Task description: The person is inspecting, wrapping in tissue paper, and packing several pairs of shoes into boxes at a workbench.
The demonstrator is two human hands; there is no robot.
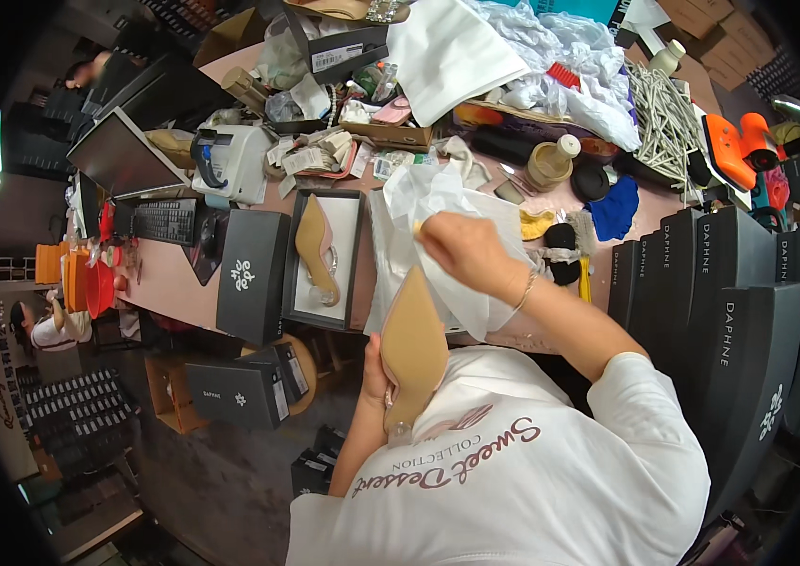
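My left hand [376,376] is wrapped round a pointed-toe shoe [413,344], its tan sole turned up and its clear heel low, against my white shirt. Just above the toe, my right hand [465,248] is closed in a pinch. A small yellowish bit shows at its fingertips, too small to name. White tissue paper [424,203] lies crumpled behind and below that hand. To the left is an open dark shoe box [351,300], holding a matching shoe [313,247] on its side with the tan sole showing. A dark box lid [255,275] lies beside the box.
Dark shoe boxes [738,368] are stacked high on the right. Along the far table lie a glue-like jar [551,162], a blue cloth [615,209], white sticks [669,118] and plastic bags [551,57]. A keyboard [164,222] and monitor [126,151] stand left.
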